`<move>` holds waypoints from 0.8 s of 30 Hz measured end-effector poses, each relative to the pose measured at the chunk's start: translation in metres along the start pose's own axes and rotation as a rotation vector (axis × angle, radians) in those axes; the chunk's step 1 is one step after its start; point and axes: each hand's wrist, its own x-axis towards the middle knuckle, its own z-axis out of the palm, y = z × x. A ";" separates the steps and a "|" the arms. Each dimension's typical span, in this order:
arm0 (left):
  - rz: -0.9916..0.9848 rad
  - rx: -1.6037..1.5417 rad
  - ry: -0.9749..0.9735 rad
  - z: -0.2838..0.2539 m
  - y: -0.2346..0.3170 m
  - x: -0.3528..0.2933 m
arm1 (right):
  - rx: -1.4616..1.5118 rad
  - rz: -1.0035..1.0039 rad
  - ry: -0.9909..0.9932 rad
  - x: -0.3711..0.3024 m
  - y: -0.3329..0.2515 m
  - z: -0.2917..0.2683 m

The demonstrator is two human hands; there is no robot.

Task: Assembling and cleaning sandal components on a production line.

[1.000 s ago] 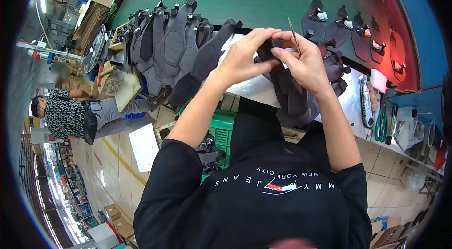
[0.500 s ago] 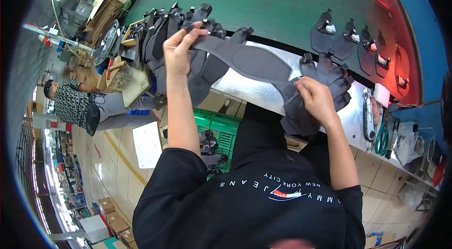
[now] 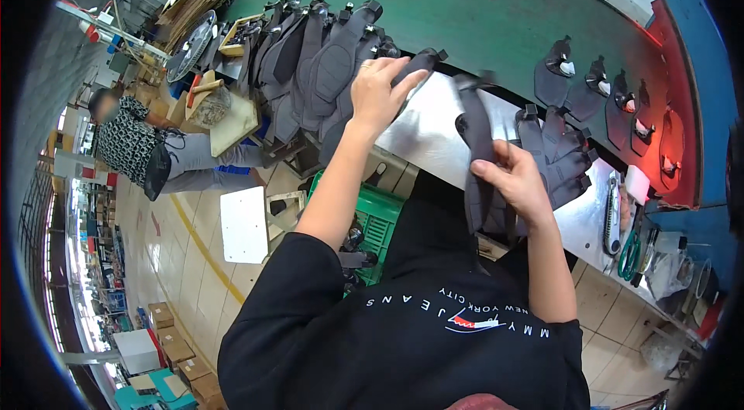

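My right hand [image 3: 518, 181] pinches a dark grey padded strap [image 3: 477, 127] between thumb and fingers. The strap stands up from the hand, its upper end blurred, over the metal tabletop. Beside that hand, several similar padded straps [image 3: 564, 162] lie fanned out with black buckle ends. My left hand [image 3: 378, 94] is at another dark padded strap [image 3: 423, 63] at the table's edge, thumb and fingers apart around it; the fingertips' contact is partly hidden. A large pile of such padded straps [image 3: 329, 73] lies left of this hand.
Behind the metal tabletop [image 3: 434, 119] runs a green surface [image 3: 434, 3], with several padded pieces [image 3: 554, 77] under red light at right. A utility knife [image 3: 612, 216] and green-handled scissors [image 3: 629, 251] lie right. A green crate [image 3: 380, 224] stands below. Another person [image 3: 132, 142] is at left.
My left hand has let go of the strap stretched between both hands and moved right to another strap. My right hand keeps the first strap, which has swung upright.
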 end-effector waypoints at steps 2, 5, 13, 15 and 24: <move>0.050 0.161 -0.034 0.013 -0.021 -0.004 | 0.047 0.009 0.014 -0.004 0.005 -0.005; 0.144 0.429 -0.118 0.037 -0.031 -0.007 | 0.080 0.014 0.040 -0.005 0.014 -0.005; -0.063 -0.041 -0.030 -0.007 0.006 -0.017 | 0.119 0.022 0.089 -0.021 0.025 -0.018; -0.224 -0.028 0.042 -0.034 -0.002 -0.044 | 0.106 0.023 0.083 -0.025 0.024 -0.024; -0.243 0.339 -0.029 -0.047 -0.055 -0.101 | 0.152 0.072 0.037 -0.021 0.023 -0.020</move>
